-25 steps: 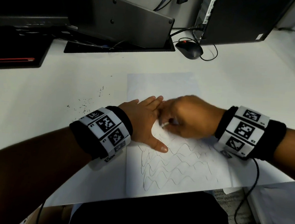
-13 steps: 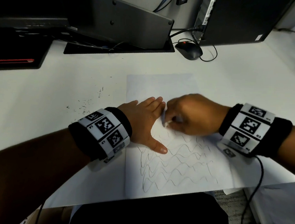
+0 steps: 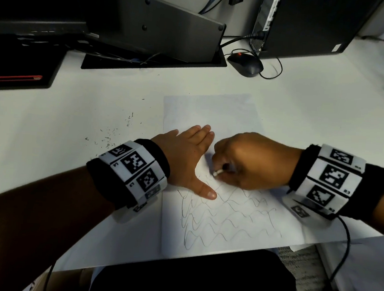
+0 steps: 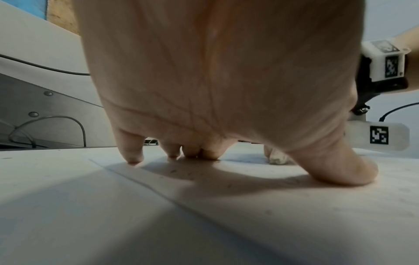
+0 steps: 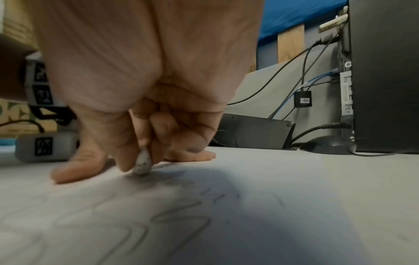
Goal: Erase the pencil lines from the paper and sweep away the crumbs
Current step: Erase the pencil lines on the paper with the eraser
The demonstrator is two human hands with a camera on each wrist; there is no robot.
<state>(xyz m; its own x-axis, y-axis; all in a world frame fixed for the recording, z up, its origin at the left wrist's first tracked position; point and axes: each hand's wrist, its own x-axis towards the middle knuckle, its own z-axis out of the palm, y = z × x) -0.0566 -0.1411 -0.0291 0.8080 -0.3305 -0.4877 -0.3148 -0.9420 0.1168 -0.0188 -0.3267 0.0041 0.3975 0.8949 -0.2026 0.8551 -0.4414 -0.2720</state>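
A white sheet of paper (image 3: 212,110) lies on the white desk, its near half covered with wavy pencil lines (image 3: 226,219). My left hand (image 3: 190,154) lies flat on the sheet's left side, fingers straight and thumb spread, pressing it down (image 4: 226,89). My right hand (image 3: 249,159) pinches a small white eraser (image 3: 217,172) whose smudged tip touches the paper (image 5: 142,165) at the top of the lines, just right of the left hand. Dark eraser crumbs (image 3: 111,134) are scattered on the desk left of the sheet.
A black mouse (image 3: 245,63) with its cable sits behind the paper. A dark monitor base (image 3: 154,27) stands at the back centre, a black computer tower (image 3: 311,23) at the back right. The desk's front edge (image 3: 223,255) runs just below the sheet.
The right hand has rubbed the eraser back and forth: it moved up the sheet half a second ago and is now back down at the top of the lines. The left hand stayed put.
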